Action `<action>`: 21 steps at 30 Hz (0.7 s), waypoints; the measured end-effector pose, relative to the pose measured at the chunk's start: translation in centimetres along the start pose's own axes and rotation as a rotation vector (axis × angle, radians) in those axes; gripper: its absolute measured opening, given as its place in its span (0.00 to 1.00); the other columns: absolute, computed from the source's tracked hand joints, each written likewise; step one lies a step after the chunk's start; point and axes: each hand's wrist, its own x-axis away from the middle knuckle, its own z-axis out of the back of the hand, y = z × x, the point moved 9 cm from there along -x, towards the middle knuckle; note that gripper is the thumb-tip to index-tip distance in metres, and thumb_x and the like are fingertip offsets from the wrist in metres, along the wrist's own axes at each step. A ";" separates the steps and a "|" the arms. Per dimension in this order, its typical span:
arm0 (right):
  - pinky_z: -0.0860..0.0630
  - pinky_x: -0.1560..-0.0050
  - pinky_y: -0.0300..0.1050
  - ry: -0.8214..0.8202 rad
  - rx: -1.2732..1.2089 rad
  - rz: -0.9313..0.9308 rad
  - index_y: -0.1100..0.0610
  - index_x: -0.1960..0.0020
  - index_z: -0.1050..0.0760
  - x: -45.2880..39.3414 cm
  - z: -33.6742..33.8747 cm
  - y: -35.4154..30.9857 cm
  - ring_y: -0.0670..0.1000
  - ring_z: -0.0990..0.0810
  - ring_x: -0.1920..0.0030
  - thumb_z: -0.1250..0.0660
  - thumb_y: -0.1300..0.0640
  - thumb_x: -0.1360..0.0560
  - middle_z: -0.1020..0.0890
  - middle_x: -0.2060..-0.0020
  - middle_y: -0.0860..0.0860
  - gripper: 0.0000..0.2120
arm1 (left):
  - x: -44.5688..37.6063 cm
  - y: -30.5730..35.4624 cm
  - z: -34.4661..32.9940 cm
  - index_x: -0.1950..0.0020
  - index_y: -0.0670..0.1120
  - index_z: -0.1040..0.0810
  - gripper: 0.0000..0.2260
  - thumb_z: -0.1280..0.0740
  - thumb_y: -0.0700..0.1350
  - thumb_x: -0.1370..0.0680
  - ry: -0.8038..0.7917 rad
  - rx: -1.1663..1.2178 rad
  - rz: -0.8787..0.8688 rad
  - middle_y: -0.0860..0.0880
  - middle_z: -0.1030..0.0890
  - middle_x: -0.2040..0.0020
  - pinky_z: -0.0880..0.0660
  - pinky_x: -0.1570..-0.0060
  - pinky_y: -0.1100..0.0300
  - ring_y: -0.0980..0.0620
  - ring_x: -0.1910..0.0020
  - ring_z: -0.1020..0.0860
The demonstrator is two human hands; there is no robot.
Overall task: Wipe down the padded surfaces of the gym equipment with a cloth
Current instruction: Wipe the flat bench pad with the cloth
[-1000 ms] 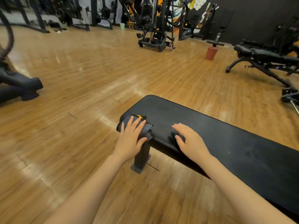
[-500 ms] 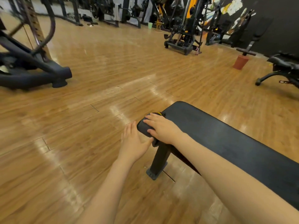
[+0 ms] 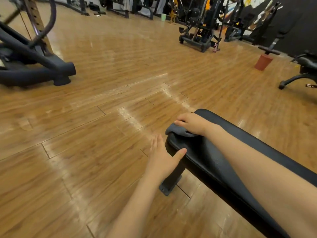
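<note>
Presently the right hand is being curled over a soft, limp grey cloth bunched at the left end of the bench pad; the left hand is being spread beside it, thumb touching. The cloth is likely best gripped bunched.

- Looking at a gym floor, indoor, wood-plank flooring running everywhere around the hands.
- Black padded bench sitting right under the right hand, left hand resting at its end.
- Dark machine frame standing well off to the left of the left hand.
- Weight rack rig showing far ahead of the right hand, against a dark wall.
- Another bench sitting far right, red-brown bin standing near it.
</note>
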 end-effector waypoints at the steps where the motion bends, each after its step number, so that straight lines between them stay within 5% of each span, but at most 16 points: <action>1: 0.35 0.60 0.45 -0.003 0.017 0.049 0.60 0.59 0.26 0.3 -0.2 -1.1 0.51 0.29 0.61 0.42 0.50 0.20 0.25 0.64 0.52 0.16 | -0.4 0.1 -0.2 0.22 0.47 0.57 0.43 0.37 0.63 0.26 0.005 0.010 -0.021 0.50 0.56 0.21 0.54 0.26 0.54 0.52 0.23 0.58; 4: 0.34 0.57 0.40 0.018 0.046 0.247 0.55 0.49 0.21 1.9 -0.6 -4.7 0.45 0.29 0.58 0.38 0.46 0.23 0.24 0.60 0.44 0.14 | -1.2 0.6 -0.6 0.22 0.46 0.59 0.46 0.34 0.61 0.27 0.036 0.074 -0.058 0.49 0.54 0.21 0.50 0.25 0.51 0.52 0.23 0.56; 10: 0.32 0.56 0.49 -0.015 -0.022 0.142 0.63 0.56 0.25 -0.1 -0.1 0.3 0.55 0.27 0.59 0.42 0.51 0.20 0.23 0.60 0.57 0.17 | -2.0 0.7 -1.8 0.25 0.48 0.68 0.48 0.34 0.58 0.25 -0.045 0.166 -0.056 0.53 0.65 0.23 0.57 0.26 0.56 0.57 0.25 0.64; 14: 0.36 0.61 0.44 -0.068 -0.065 0.003 0.52 0.70 0.32 -1.4 0.5 1.6 0.48 0.30 0.67 0.44 0.49 0.20 0.27 0.71 0.47 0.20 | -2.1 0.7 -1.8 0.24 0.50 0.67 0.48 0.33 0.59 0.26 -0.068 0.164 -0.066 0.55 0.65 0.23 0.58 0.29 0.59 0.59 0.26 0.65; 17: 0.36 0.66 0.46 -0.104 -0.011 0.122 0.48 0.73 0.36 -0.3 -1.0 -2.4 0.46 0.33 0.73 0.41 0.40 0.24 0.31 0.76 0.47 0.22 | -2.4 0.8 -1.9 0.23 0.50 0.65 0.47 0.33 0.58 0.26 -0.073 0.158 -0.104 0.54 0.65 0.23 0.59 0.31 0.61 0.63 0.30 0.67; 21: 0.33 0.63 0.47 -0.089 -0.018 0.203 0.45 0.68 0.33 0.1 -1.2 -3.0 0.48 0.28 0.67 0.38 0.43 0.24 0.24 0.68 0.52 0.15 | -2.4 0.6 -1.9 0.24 0.49 0.67 0.49 0.33 0.59 0.27 -0.090 0.149 -0.078 0.54 0.66 0.24 0.59 0.32 0.62 0.61 0.28 0.68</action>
